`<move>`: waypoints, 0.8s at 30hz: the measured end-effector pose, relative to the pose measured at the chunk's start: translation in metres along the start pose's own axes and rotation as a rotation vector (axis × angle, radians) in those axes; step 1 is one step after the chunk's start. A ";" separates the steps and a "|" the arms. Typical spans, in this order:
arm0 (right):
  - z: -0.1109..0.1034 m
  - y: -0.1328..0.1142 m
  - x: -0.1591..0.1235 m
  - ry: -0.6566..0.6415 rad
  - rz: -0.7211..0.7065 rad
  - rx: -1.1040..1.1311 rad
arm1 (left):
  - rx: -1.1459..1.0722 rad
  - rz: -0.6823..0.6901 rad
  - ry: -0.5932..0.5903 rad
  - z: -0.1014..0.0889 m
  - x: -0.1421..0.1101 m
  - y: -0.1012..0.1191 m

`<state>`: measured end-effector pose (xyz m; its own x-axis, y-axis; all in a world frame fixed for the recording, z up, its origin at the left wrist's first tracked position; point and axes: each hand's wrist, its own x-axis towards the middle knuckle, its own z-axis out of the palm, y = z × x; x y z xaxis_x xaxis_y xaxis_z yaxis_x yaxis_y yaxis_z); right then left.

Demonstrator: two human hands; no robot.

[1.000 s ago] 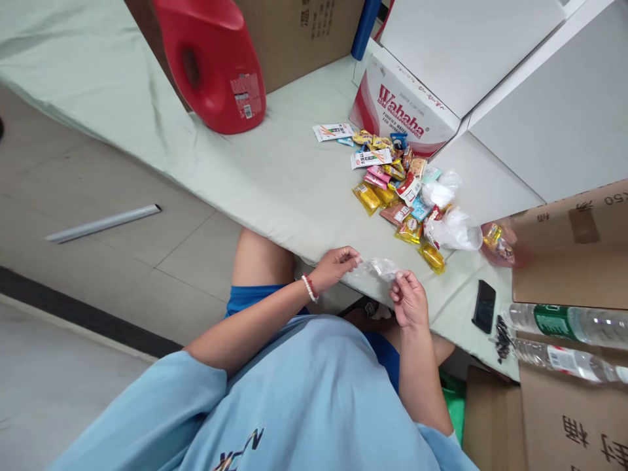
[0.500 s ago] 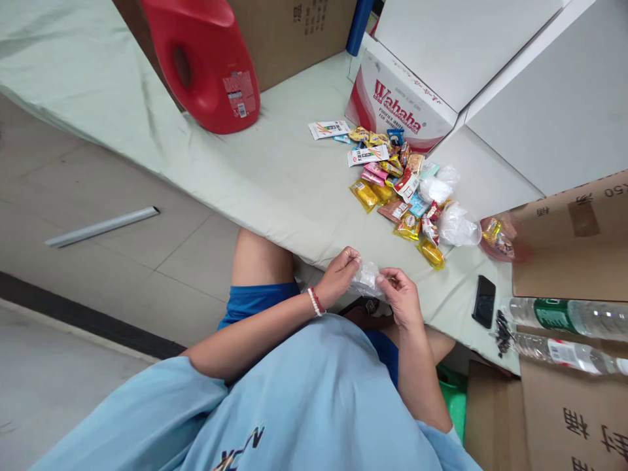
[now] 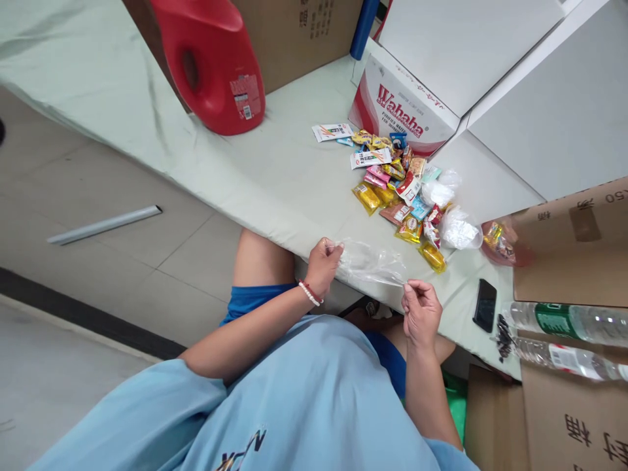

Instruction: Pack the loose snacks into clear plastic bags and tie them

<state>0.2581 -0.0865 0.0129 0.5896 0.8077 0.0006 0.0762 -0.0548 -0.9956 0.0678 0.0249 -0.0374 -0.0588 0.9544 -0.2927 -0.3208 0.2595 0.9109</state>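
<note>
The person sits against the table spread with a pale green cloth [image 3: 275,176], stretching a thin, clear, crinkled plastic bag [image 3: 375,265] between both hands. It hangs at the table's near edge, in front of the light blue shirt [image 3: 314,392]. The left hand [image 3: 322,267] pinches one end between thumb and fingertips; the right hand [image 3: 422,311] grips the opposite end the same way, its other fingers curled in. I'd say they hold it by the ends because film this limp would collapse without tension, and pulling it apart flattens the folds. Its long axis runs from hand to hand, sideways across the body, with the right-hand end slanting a little nearer the person. Which end is the mouth, I can't tell from here. Beyond the hands lies a loose heap of small, brightly coloured wrapped snacks [image 3: 392,171], with knotted-looking white plastic bundles [image 3: 461,227] at its right side. The heap sits against the red-and-white cardboard carton [image 3: 400,108], probably so everything stays within reach while the front edge is left for handling the film. A black smartphone [image 3: 485,305] lies off to the right.
</note>
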 end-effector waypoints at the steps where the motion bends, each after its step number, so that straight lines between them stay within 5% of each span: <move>1: -0.003 0.000 -0.003 -0.007 -0.003 0.000 | -0.049 0.003 0.028 -0.001 0.002 0.001; 6: -0.024 0.008 -0.012 -0.094 0.139 -0.049 | -0.194 0.027 0.091 -0.002 0.010 0.013; 16: -0.052 0.014 -0.004 -0.080 0.257 -0.037 | -0.149 -0.079 -0.029 0.003 -0.003 0.007; 20: -0.050 0.017 0.003 -0.088 -0.014 -0.490 | -0.076 -0.059 -0.090 0.006 -0.009 0.003; 24: -0.021 0.016 0.000 -0.284 -0.333 -0.719 | -0.036 -0.058 -0.129 0.013 -0.015 0.001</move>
<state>0.2763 -0.0994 -0.0005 0.2287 0.9595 0.1646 0.7605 -0.0705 -0.6455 0.0806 0.0125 -0.0280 0.0823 0.9496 -0.3025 -0.3540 0.3116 0.8818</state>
